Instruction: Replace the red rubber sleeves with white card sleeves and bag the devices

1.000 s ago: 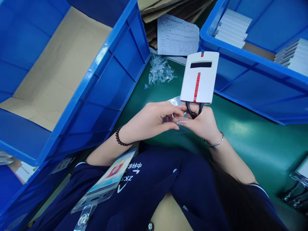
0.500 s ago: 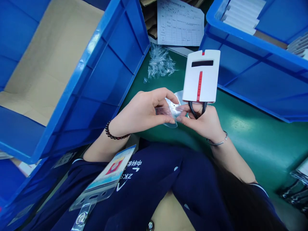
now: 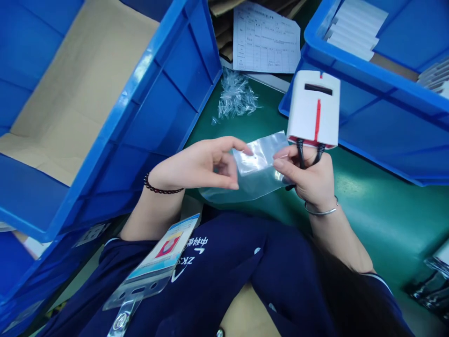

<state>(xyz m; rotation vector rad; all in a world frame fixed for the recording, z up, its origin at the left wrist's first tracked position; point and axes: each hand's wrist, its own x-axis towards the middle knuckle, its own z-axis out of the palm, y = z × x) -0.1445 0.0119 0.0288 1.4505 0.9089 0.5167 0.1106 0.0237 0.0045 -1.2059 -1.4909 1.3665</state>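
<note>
A clear plastic bag point(image 3: 257, 180) hangs spread out between my hands. My right hand point(image 3: 314, 178) pinches the bag's right edge between thumb and forefinger. Two black cables run through that same hand from a white device point(image 3: 312, 112) with a red stripe and a dark slot, which stands up above my knuckles. At the bag's left side is my left hand point(image 3: 199, 164), its thumb and fingers apart. The left forefinger reaches over the bag; whether it touches the film is hard to see.
Small clear plastic pieces point(image 3: 236, 96) lie in a pile on the green table point(image 3: 361, 187). A printed sheet point(image 3: 266, 40) is behind them. Blue crates stand left point(image 3: 171, 89) and right point(image 3: 382, 112), the right one holding white parts. More bagged items point(image 3: 430, 276) sit at the lower right.
The bag, bunched between both hands before, is now spread wide. My left hand has opened its pinch, and my right hand has moved right, carrying the white device along.
</note>
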